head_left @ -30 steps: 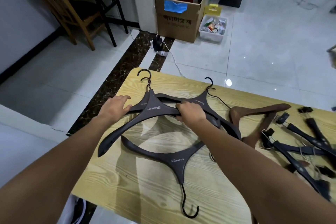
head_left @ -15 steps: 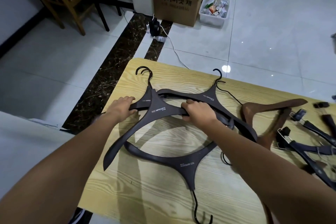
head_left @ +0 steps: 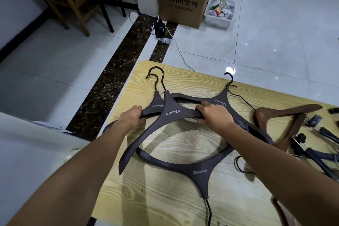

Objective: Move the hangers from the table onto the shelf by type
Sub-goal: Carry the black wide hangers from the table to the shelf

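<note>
Two gripped hangers (head_left: 170, 113), hooks pointing away

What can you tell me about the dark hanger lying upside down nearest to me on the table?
The upside-down dark hanger is wide-shouldered, matte dark brown, seemingly wood or plastic, with small white lettering on its neck. It lies flat on the pale wood-grain table, its black hook pointing toward the near edge and its arms curving away. The right forearm crosses above one arm; neither hand touches it.

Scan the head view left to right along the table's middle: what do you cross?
Left hand → two stacked dark hangers gripped by both hands → right hand → brown wooden hanger → black clip hangers at the right edge.
</note>
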A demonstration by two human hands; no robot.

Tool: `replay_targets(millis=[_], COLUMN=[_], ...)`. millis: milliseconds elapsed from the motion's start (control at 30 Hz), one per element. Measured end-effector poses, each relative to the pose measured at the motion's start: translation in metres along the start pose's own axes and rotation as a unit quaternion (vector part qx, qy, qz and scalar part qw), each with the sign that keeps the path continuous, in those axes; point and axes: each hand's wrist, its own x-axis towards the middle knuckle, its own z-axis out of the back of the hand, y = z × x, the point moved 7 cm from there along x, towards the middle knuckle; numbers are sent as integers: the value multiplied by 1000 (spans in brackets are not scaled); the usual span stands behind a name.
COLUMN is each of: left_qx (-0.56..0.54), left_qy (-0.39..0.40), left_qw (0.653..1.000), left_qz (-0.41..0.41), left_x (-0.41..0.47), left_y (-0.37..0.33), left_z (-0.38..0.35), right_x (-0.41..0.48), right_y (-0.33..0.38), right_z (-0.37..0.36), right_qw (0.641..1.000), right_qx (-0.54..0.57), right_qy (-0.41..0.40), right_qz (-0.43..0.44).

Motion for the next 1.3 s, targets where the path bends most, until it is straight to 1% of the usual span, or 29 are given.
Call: replay_targets(millis=[167, 267, 433, 567, 833, 1000, 1133, 1300], left_qx=[-1, 22, 62, 71, 72, 86, 98, 114], left_qy=[-18, -39, -73, -105, -183, -236, -252, -275], left_qw=[1000, 999, 995, 992, 981, 967, 959, 942], left_qz=[3, -2, -16, -17, -1, 30, 79, 156], left_x=[-21, -37, -67, -94, -160, -211, -260, -332], left_y=[24, 40, 59, 61, 61, 65, 75, 84], left_z=[5, 15, 40, 64, 130, 172, 202, 219], right_x=[-4, -7, -14, -20, -40, -59, -72, -96], right_y=[9, 18, 37, 54, 90, 101, 110, 130], right_z=[12, 21, 39, 61, 128, 175, 211, 236], right_qw=[1000, 1000, 999, 998, 990, 981, 972, 959], right_qx=[0, 5, 3, -2, -25, -33, -28, 11], right_qy=[-5, -13, -40, -56, -129, -175, -214, -246], right_qz=[6, 12, 22, 30, 54, 72, 95, 140])
